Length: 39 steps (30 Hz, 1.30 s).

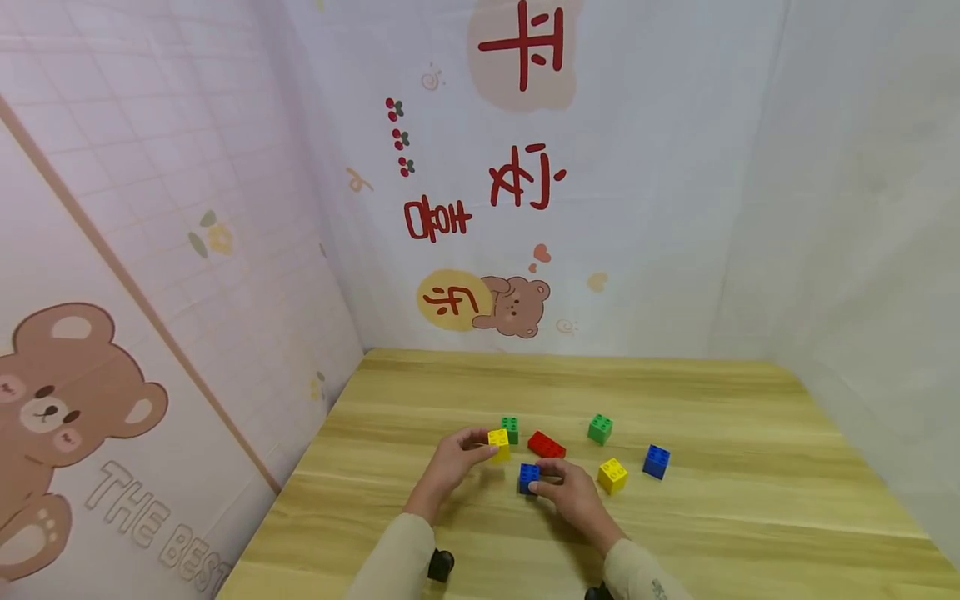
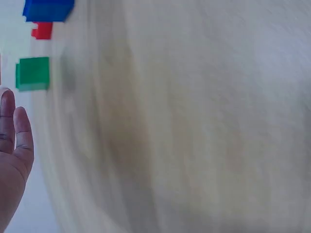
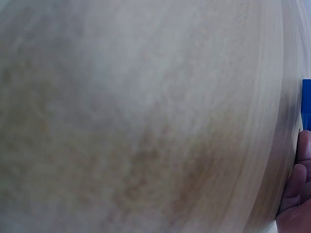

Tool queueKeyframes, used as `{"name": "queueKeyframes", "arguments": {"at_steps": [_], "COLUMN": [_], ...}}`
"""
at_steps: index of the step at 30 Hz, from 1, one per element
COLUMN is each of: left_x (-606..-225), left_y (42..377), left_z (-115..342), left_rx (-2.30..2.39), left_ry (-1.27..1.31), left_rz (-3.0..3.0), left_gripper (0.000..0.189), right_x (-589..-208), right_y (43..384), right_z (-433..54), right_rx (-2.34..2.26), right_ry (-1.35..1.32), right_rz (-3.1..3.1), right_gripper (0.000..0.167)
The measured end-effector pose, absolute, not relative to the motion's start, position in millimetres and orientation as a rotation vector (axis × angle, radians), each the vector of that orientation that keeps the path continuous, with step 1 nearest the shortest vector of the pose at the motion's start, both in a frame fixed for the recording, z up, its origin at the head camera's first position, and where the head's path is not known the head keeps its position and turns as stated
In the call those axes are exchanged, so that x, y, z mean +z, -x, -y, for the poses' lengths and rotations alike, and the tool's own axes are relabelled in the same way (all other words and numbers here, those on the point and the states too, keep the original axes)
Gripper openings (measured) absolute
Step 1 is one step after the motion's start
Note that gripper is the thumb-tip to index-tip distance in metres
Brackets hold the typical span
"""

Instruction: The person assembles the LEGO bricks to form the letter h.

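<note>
In the head view my left hand (image 1: 452,461) pinches a yellow toy brick (image 1: 498,445) between thumb and fingers, seemingly just above the table. Behind that brick, partly covered by it, stands a green brick (image 1: 511,428). My right hand (image 1: 576,496) grips a blue brick (image 1: 528,477) by its sides; whether it touches the table I cannot tell. A red brick (image 1: 546,445), longer than the others, lies beyond the right hand's fingers. The left wrist view shows only some fingers of the left hand (image 2: 14,145), with the yellow brick out of sight.
To the right of the right hand are a second yellow brick (image 1: 612,476), another green brick (image 1: 600,428) and another blue brick (image 1: 656,461). The wooden table (image 1: 420,392) ends at a printed cloth (image 1: 645,208) behind and on the left side.
</note>
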<state>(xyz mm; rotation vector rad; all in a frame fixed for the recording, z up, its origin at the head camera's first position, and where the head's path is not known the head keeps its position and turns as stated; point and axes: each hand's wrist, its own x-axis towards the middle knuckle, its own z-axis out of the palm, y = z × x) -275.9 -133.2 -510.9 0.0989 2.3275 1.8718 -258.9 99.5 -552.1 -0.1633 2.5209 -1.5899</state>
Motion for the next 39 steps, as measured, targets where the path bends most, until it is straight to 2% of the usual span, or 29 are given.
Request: {"name": "queueKeyframes", "arguments": {"at_steps": [16, 34, 39], "left_x": [-509, -520, -516], "left_y": [265, 271, 271], "left_z": [108, 100, 100], "left_rx": [1.870, 1.841, 1.822], "left_ry": [-0.239, -0.254, -0.281], "left_rz": [-2.277, -2.299, -2.301], "left_gripper": [0.032, 0.029, 0.030], "right_x": [-557, -555, -553], "right_y": [254, 254, 253], "right_z": [-99, -98, -100], "right_rx": [-1.616, -1.643, -1.631], "right_ry": [0.182, 0.203, 0.202], "right_rz": [-2.517, -2.499, -2.509], "right_gripper": [0.046, 0.058, 0.052]}}
